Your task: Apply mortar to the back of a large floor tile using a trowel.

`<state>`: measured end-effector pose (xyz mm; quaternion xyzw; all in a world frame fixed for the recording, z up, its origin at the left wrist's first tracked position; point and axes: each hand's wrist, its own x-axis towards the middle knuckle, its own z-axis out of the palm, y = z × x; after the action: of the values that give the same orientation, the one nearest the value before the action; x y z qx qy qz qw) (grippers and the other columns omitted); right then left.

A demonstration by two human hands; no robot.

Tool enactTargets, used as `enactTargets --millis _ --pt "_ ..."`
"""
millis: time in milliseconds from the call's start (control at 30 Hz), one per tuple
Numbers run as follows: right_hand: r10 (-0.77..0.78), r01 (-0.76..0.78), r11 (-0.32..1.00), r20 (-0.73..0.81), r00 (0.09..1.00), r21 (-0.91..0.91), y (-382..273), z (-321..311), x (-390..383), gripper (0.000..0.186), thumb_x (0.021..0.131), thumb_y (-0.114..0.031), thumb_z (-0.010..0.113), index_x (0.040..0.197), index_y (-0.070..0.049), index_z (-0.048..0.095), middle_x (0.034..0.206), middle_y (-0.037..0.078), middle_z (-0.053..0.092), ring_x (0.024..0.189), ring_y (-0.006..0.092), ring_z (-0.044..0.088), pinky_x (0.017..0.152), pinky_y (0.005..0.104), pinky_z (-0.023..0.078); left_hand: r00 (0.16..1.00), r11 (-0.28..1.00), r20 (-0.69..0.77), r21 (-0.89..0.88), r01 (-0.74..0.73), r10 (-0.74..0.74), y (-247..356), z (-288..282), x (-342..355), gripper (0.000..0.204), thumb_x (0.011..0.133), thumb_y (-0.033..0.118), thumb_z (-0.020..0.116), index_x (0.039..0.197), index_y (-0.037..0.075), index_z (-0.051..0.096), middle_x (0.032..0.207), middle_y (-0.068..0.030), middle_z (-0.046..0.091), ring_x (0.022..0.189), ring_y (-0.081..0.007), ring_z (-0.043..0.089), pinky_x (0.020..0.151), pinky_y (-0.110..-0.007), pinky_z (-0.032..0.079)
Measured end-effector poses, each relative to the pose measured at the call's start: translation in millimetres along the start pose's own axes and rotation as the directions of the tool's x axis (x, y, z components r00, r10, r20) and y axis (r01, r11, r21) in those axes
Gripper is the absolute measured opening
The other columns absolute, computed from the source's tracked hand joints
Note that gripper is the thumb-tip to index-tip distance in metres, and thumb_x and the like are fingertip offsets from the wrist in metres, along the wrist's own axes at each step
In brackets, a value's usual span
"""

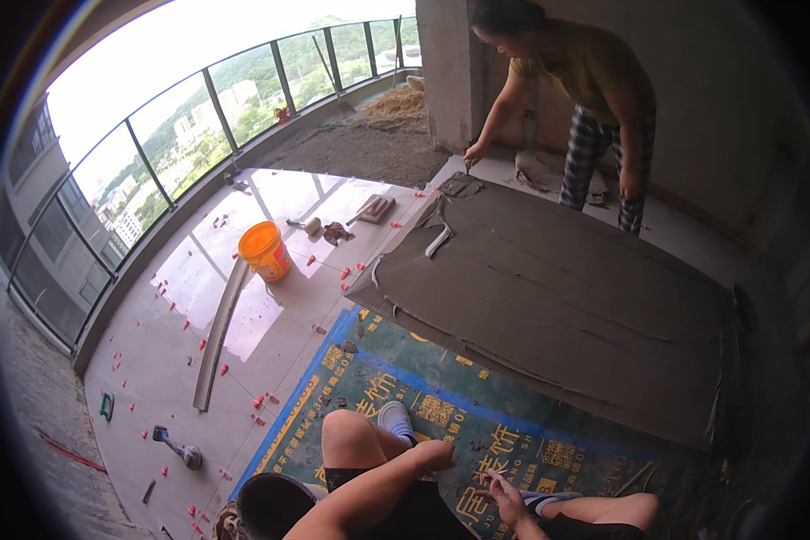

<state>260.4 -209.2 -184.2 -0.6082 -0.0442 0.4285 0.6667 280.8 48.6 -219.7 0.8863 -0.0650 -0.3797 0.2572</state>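
Note:
I am seated low, bare knees bent. My left hand (436,455) is by my left knee, its fingers curled in; whatever it may hold is hidden. To its right, my right hand (508,498) is held up over the green printed floor sheet (333,396), fingers stretched out and apart. Ahead and to the right lies a large slab (549,297) coated with grey mortar, its surface streaked and ridged at the edges. Neither hand touches it. At its far end a co-worker (594,81) bends over, one hand holding a trowel (463,180) against the mortar.
Pale tiles on the left carry several red levelling clips (224,370), an orange bucket (265,252), a long metal straightedge (219,346), a mallet (306,225), a float (373,209) and a suction-cup tool (182,450). A dark round container (274,508) stands beside me. Beyond are sand (400,103) and a glass railing (198,135).

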Motion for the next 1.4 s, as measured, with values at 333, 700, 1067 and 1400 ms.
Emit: enactTargets --millis 333,700,1067,1400 --pt "0.030 -0.029 0.999 0.017 0.999 -0.032 -5 4 -3 0.070 0.094 -0.048 0.040 0.139 0.004 0.027 0.131 0.013 0.043 0.105 0.0231 0.058 0.092 0.0311 0.043 0.999 1.000 0.040 0.007 0.026 -0.026 -4 6 3 0.039 0.077 0.033 0.056 0.092 -0.003 0.066 0.092 -0.0217 0.065 0.088 -0.0347 0.063 0.076 -0.041 0.049" --pt "0.026 -0.025 0.999 -0.033 0.999 0.026 -11 9 -5 0.058 0.097 -0.038 0.041 0.135 0.004 0.036 0.122 0.010 0.048 0.098 0.0178 0.058 0.086 0.0256 0.043 0.997 0.997 0.028 0.001 0.077 -0.077 7 -4 -6 0.040 0.077 0.033 0.056 0.093 -0.003 0.066 0.093 -0.0218 0.065 0.090 -0.0347 0.063 0.077 -0.042 0.049" --pt "-0.022 0.022 0.999 -0.009 1.000 0.048 -2 5 -2 0.058 0.097 -0.038 0.042 0.135 0.005 0.035 0.122 0.012 0.047 0.098 0.0194 0.059 0.088 0.0268 0.044 0.999 0.999 0.004 0.026 0.043 -0.043 0 2 -1 0.039 0.078 0.033 0.054 0.094 -0.002 0.066 0.094 -0.0213 0.065 0.090 -0.0349 0.063 0.077 -0.042 0.049" --pt "-0.025 0.025 1.000 -0.016 1.000 0.017 -10 8 -4 0.062 0.096 -0.042 0.042 0.134 0.006 0.036 0.123 0.013 0.047 0.100 0.0199 0.058 0.088 0.0270 0.044 1.000 1.000 -0.010 0.003 0.014 -0.013 -7 9 4 0.039 0.081 0.033 0.055 0.090 -0.004 0.065 0.090 -0.0225 0.064 0.087 -0.0364 0.062 0.076 -0.043 0.049"
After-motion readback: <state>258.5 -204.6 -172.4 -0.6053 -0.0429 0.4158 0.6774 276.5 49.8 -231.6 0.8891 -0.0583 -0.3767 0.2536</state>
